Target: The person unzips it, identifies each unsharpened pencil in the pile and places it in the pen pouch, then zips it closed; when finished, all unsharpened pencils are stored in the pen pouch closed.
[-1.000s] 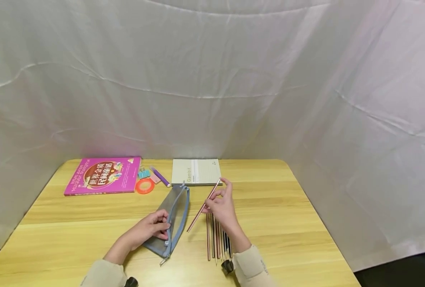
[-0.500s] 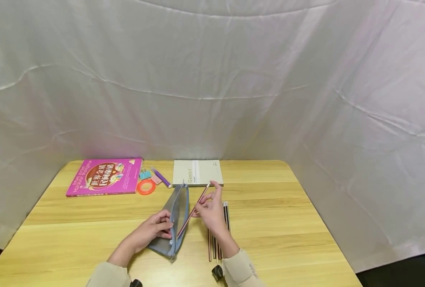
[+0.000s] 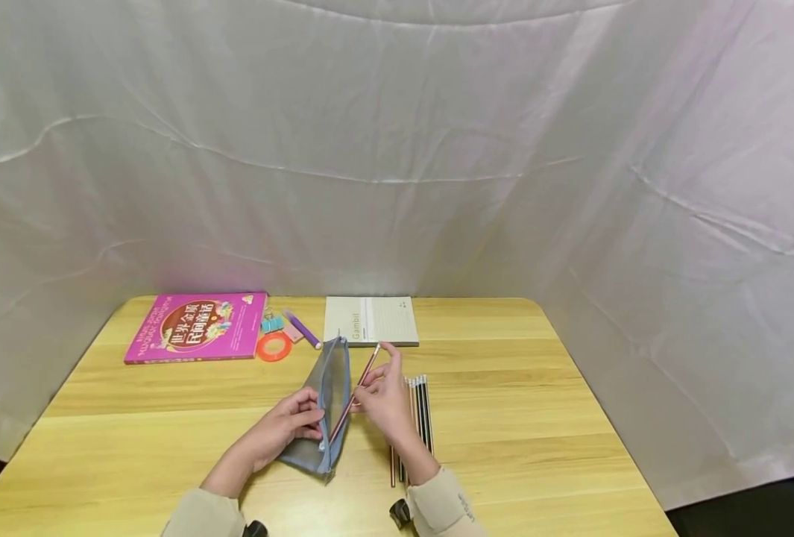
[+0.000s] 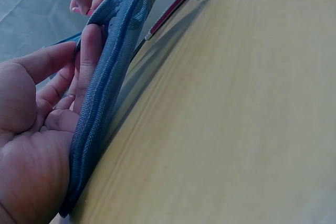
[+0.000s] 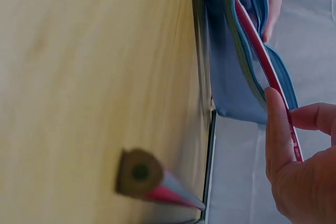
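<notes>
The right hand (image 3: 385,397) pinches a red pencil (image 3: 355,394), its lower end already inside the grey-blue pencil pouch (image 3: 324,418) on the wooden table (image 3: 537,418). The left hand (image 3: 288,424) grips the pouch's edge — best held open wide, pencil kept parallel to the zipper — so it slides in cleanly.

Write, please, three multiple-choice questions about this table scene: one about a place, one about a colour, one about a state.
1. Where does the pink book lie?
A. at the far left of the table
B. at the near right corner
C. under the pouch

2. What colour is the tape ring?
A. green
B. orange
C. black

3. How is the pencil held by the right hand?
A. flat on the table
B. slanted, its lower end in the open grey pouch
C. upright on the notebook

Answers: 1 A, it lies left of the notebook by the backdrop. 2 B, it shows orange beside the book. 3 B, the left hand grips the pouch while the pencil enters its zipper mouth.
</notes>
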Tool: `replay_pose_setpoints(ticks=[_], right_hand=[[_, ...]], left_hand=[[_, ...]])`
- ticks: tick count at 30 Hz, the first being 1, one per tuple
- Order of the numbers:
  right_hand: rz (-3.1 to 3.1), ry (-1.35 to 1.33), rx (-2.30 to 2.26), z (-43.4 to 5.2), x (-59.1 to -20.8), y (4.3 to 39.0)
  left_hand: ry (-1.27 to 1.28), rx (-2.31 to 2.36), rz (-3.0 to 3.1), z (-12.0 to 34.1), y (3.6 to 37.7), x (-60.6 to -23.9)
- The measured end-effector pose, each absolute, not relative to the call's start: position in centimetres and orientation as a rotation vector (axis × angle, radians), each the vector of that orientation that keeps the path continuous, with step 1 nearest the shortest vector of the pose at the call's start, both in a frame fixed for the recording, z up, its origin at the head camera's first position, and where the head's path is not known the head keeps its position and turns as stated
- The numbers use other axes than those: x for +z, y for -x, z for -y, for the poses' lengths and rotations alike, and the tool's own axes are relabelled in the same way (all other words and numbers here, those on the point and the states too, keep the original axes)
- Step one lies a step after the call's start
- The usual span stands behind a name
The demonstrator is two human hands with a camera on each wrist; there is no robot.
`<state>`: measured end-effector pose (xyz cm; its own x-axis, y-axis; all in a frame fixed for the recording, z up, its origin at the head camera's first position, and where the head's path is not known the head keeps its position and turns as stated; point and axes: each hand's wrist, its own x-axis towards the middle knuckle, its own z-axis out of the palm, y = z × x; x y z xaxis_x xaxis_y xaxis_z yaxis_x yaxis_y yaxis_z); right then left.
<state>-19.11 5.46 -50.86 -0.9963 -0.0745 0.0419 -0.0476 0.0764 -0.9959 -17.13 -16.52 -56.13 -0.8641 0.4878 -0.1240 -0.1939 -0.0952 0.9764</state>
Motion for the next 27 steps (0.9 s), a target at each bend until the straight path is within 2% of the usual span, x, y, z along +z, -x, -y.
replay_pose_setpoints(ticks=[27], right_hand=[[-2.464,0.297,-1.796,-3.6,-50.8,19.0]], left_hand=[[-0.255,2.065,-1.736,15.7,17.0,-55.8]])
